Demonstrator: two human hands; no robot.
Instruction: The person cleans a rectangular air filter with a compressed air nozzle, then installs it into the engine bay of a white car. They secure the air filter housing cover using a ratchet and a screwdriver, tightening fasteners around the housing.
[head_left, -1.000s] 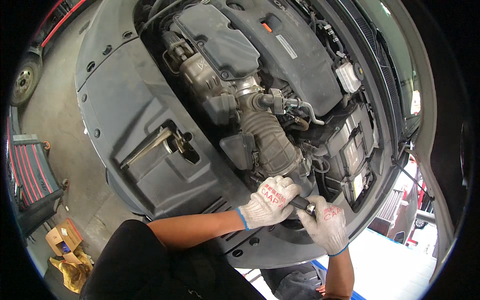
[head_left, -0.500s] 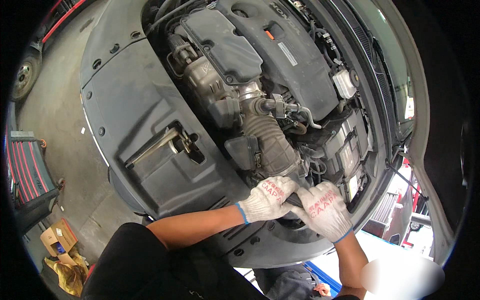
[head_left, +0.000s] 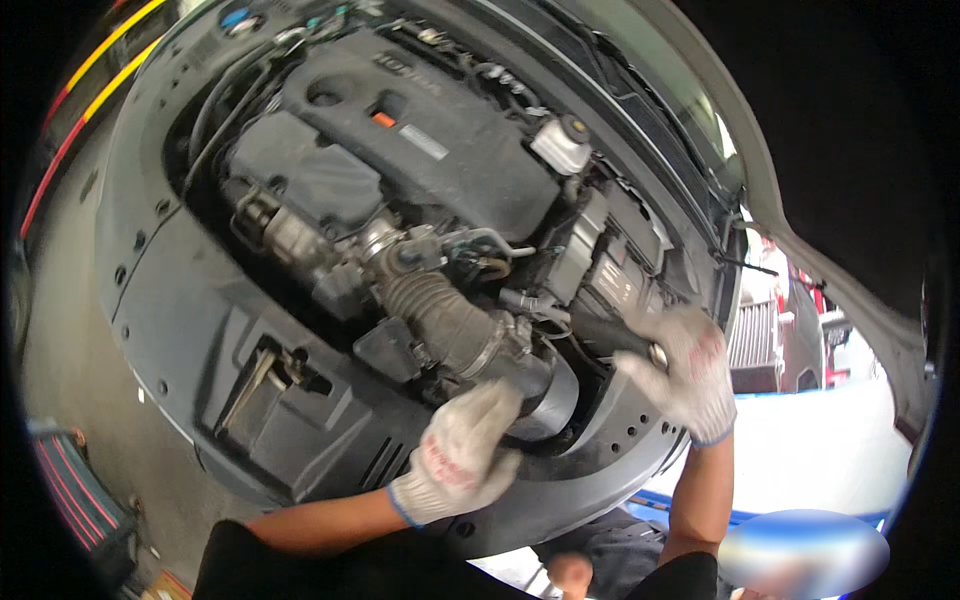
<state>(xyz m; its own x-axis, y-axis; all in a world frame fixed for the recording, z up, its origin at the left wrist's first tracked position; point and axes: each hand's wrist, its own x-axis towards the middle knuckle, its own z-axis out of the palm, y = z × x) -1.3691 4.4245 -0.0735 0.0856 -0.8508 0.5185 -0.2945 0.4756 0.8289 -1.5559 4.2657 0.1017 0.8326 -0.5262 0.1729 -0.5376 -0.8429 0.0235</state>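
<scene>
My right hand (head_left: 690, 375), in a white knit glove with red print, holds a dark tube-shaped piece (head_left: 608, 336) between thumb and fingers. A shiny round end shows by the palm; motion blur hides its exact kind. My left hand (head_left: 462, 458), gloved alike, is open with the thumb apart, beside a smooth grey cylindrical duct (head_left: 553, 402) at the front of the engine bay. From that duct the ribbed air intake hose (head_left: 430, 308) runs up toward the engine. A flat black box-like part (head_left: 388, 350) sits left of the hose.
The black engine cover (head_left: 450, 130) lies at the back, with a white fluid reservoir (head_left: 563, 146) and the battery (head_left: 612, 285) to its right. A plastic front panel (head_left: 200, 330) borders the bay. The raised hood (head_left: 780, 180) hangs at right. Another person's hand (head_left: 570, 573) shows at the lower edge.
My hands have parted from close together at the duct: the left has moved left and opened, the right slightly up and right with the dark tube-shaped piece. The whole view has shifted.
</scene>
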